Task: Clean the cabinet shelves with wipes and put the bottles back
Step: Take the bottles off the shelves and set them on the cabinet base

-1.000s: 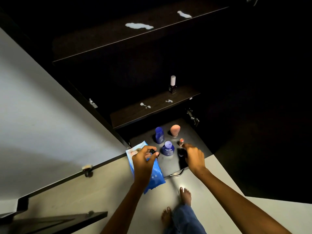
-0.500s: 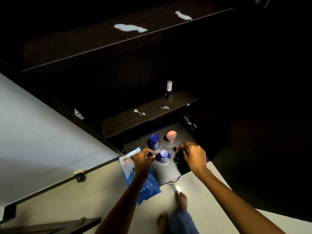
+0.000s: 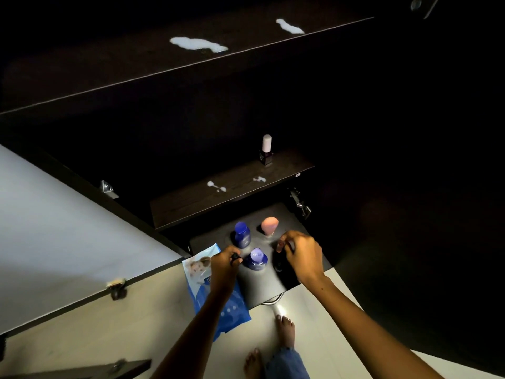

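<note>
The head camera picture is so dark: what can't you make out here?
- Small dark item pinched by left hand: too small, mostly covered by the fingers.
- Black thing under right hand: hidden by hand and shadow.
- Label on pale-capped dark bottle: too small.
- Cabinet interior, right side: lost in darkness.

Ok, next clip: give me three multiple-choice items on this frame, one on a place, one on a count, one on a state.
1. Where does the white-capped bottle stand?
A. on the middle shelf
B. on the floor
C. on the wipes pack

2. How many blue bottles stand on the dark bottom surface?
A. one
B. two
C. four

3. What is the left hand doing?
A. lying flat and open
B. hanging idle
C. gripping a small dark object

Answers:
1 A, it stands upright near that shelf's right end.
2 B, one behind the other.
3 C, the fingers curl round it.
</note>
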